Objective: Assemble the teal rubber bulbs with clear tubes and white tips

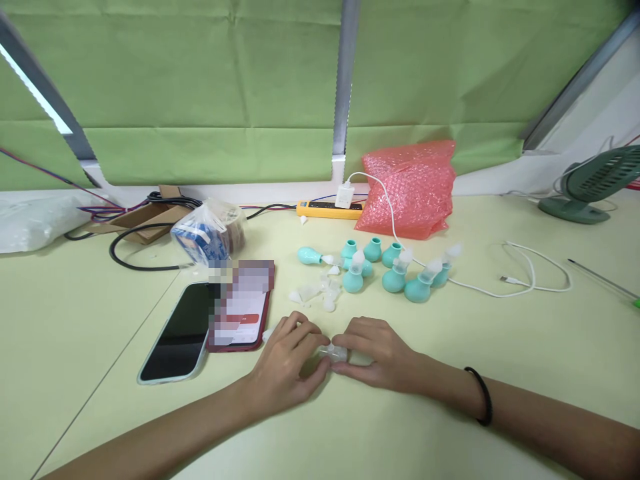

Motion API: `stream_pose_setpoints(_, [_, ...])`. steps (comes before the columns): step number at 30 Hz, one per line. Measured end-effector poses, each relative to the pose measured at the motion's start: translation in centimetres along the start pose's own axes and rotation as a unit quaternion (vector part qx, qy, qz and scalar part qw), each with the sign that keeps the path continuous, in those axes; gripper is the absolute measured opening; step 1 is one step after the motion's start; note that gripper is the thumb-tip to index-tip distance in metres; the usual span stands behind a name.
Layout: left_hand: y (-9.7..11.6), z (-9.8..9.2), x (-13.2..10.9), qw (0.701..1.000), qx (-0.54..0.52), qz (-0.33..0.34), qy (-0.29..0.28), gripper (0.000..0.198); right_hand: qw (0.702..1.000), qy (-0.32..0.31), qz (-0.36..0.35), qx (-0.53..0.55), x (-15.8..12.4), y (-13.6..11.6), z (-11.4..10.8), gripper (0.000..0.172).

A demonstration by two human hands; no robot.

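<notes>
A small translucent plastic tube piece (340, 353) lies between my hands, just above the table. My left hand (290, 360) pinches its left end between thumb and fingers. On the other side, the thumb and fingertips of my right hand (377, 353) close on its right end. Beyond my hands is a small pile of loose clear and white plastic parts (325, 290). Several teal rubber bulbs stand behind them, such as an open-necked bulb (373, 250). Others carry clear tubes with white tips, like the bulb with a nozzle (354, 277).
Left of my hands lie a dark-screened phone (177, 333) and a red-cased phone (245, 313). Farther back are a plastic-bagged bundle (210, 233), a yellow power strip (325, 211) and a pink bubble-wrap bag (407, 190). A white cable (500, 295), screwdriver (603, 279) and green fan (590, 183) are right.
</notes>
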State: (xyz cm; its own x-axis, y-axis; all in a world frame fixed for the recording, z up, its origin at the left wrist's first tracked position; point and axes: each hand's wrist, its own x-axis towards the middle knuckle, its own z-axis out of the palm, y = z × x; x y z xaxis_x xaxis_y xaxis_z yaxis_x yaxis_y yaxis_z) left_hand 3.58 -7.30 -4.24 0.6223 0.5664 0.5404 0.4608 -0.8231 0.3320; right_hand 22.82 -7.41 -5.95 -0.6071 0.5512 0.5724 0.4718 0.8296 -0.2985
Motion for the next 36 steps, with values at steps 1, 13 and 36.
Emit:
stream_pose_setpoints(1, [0.01,0.0,-0.02,1.0,0.001,0.0,0.002,0.011,1.0,0.0,-0.007,-0.003,-0.02,0.0,-0.04,0.015])
stream_pose_setpoints(13, [-0.22,0.26,-0.24,1.0,0.0,0.002,-0.004,0.009,0.998,-0.031,-0.028,-0.035,0.03,0.07,-0.27,0.009])
stream_pose_setpoints(36, [-0.45,0.19,-0.43,0.999,0.022,0.037,0.003,0.007,0.997,-0.025,-0.05,-0.059,0.03,0.24,-0.3,0.01])
